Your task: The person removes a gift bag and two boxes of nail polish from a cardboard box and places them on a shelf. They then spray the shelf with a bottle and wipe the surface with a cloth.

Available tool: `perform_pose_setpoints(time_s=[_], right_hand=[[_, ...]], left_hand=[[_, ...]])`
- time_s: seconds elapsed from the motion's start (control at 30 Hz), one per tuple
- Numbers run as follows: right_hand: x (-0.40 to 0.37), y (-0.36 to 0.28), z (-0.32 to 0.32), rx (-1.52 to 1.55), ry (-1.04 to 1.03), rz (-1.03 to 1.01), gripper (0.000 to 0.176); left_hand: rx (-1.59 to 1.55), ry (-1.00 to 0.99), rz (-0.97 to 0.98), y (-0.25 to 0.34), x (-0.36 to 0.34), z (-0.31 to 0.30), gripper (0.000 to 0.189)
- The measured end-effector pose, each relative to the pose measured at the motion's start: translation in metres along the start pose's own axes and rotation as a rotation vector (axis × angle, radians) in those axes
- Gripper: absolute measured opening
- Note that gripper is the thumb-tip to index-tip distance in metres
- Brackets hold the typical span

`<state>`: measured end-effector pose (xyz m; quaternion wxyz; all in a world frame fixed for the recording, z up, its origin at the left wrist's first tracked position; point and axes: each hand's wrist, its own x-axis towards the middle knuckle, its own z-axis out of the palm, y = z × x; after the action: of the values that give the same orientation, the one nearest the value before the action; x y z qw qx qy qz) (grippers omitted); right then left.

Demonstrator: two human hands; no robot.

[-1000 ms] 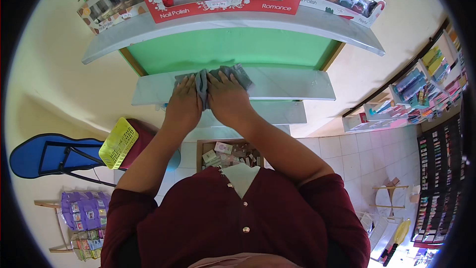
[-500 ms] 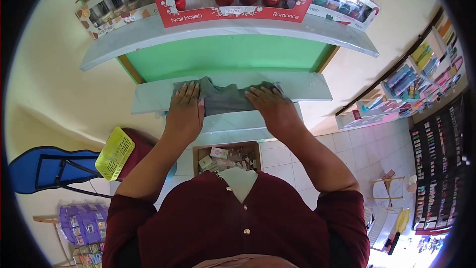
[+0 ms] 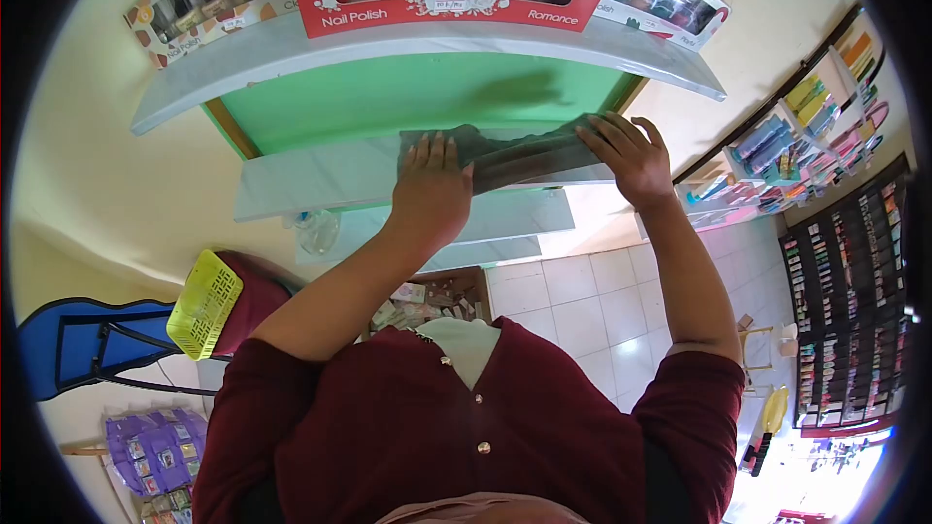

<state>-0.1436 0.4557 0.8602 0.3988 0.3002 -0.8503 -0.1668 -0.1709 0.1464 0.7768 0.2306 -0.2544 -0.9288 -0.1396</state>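
A dark grey cloth (image 3: 524, 157) stretches along the middle shelf (image 3: 311, 180), its right part reaching the shelf's end. My left hand (image 3: 432, 184) holds the cloth's left part against the shelf, fingers laid over the top and thumb at the near edge. At the right end, my right hand (image 3: 631, 155) grips the cloth with its fingers over the edge; the little finger sticks out. Folds run through the cloth between the two hands.
Above, a shelf (image 3: 427, 49) carries a red nail polish box (image 3: 456, 15) and white boxes at both sides. A clear round container (image 3: 316, 231) stands on a lower shelf. Below are a box of small packages (image 3: 437, 299) and a yellow basket (image 3: 206, 306). Stocked racks (image 3: 845, 311) line the right.
Both hands and the cloth have moved right along the shelf, with my right hand now at its right end. The hands are further apart and the cloth is stretched longer. The view has shifted slightly.
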Motion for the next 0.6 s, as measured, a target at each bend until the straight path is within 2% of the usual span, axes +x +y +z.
perform_pose_setpoints(time_s=[0.1, 0.17, 0.2, 0.23, 0.3, 0.33, 0.4, 0.43, 0.5, 0.57, 0.6], right_hand=[[-0.035, 0.015, 0.010, 0.006, -0.097, 0.006, 0.042], [-0.054, 0.017, 0.012, 0.055, -0.386, 0.105, 0.052], [-0.057, 0.012, 0.010, 0.243, -0.511, 0.276, 0.063], [-0.055, 0.011, 0.004, 0.320, -0.556, 0.334, 0.065], [-0.047, 0.000, -0.028, 0.165, -0.747, 0.395, 0.065], [-0.046, -0.006, -0.030, 0.169, -0.745, 0.399, 0.065], [-0.043, -0.018, -0.030, 0.238, -0.640, 0.582, 0.073], [-0.037, -0.030, -0.022, 0.385, -0.552, 0.695, 0.076], [-0.023, -0.059, 0.002, 0.457, -0.516, 0.996, 0.079], [-0.032, -0.085, 0.035, 0.210, -0.492, 0.982, 0.080], [-0.031, -0.092, 0.043, 0.133, -0.372, 0.994, 0.080]], left_hand=[[-0.015, -0.015, -0.002, 0.016, 0.012, 0.011, 0.049], [-0.004, -0.027, -0.005, 0.025, 0.015, 0.016, 0.050], [0.000, -0.044, -0.011, 0.025, 0.014, 0.018, 0.051], [0.008, -0.061, -0.017, 0.024, 0.015, 0.017, 0.051], [0.013, -0.066, -0.021, 0.025, 0.015, 0.016, 0.052], [0.014, -0.077, -0.023, 0.025, 0.015, 0.015, 0.052], [0.024, -0.100, -0.026, 0.026, 0.017, 0.013, 0.052], [0.028, -0.121, -0.033, 0.028, 0.017, 0.012, 0.053], [0.031, -0.122, -0.030, 0.029, 0.016, 0.011, 0.053], [0.040, -0.110, -0.030, 0.031, 0.018, 0.012, 0.053], [0.062, -0.107, -0.031, 0.033, 0.017, 0.013, 0.053]])
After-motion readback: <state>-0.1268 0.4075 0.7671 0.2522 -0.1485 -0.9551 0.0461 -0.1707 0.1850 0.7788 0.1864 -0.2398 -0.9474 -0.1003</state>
